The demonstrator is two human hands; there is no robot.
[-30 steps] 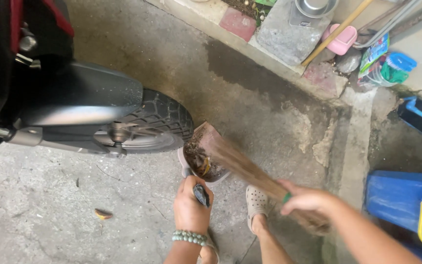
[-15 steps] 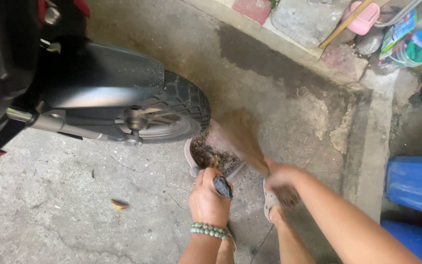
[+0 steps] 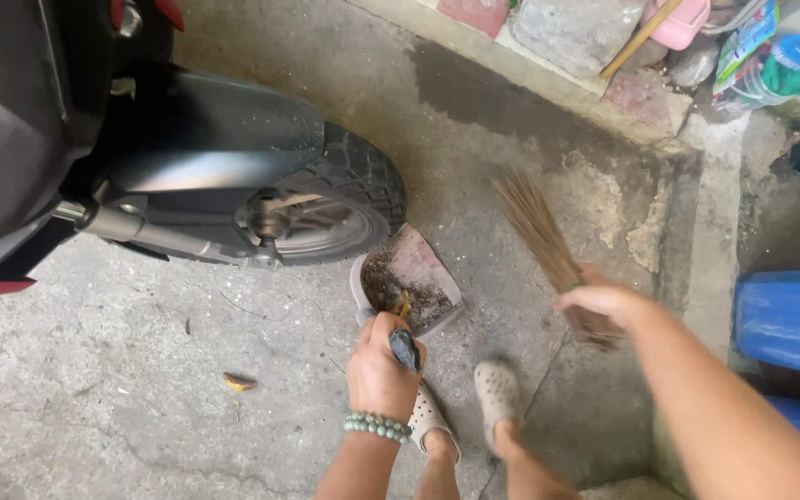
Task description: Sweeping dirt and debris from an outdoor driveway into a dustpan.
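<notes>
— Dustpan (image 3: 409, 278) sits where?
— On the floor (image 3: 122, 407), just near the scooter wheel (image 3: 344, 208), full of dirt. Left hand (image 3: 381, 366) is clenched round its handle.
— And on the right?
— Right hand (image 3: 604, 301) grips a stick broom (image 3: 539, 227), bristles pointing far, beside the dustpan, not touching.
</notes>
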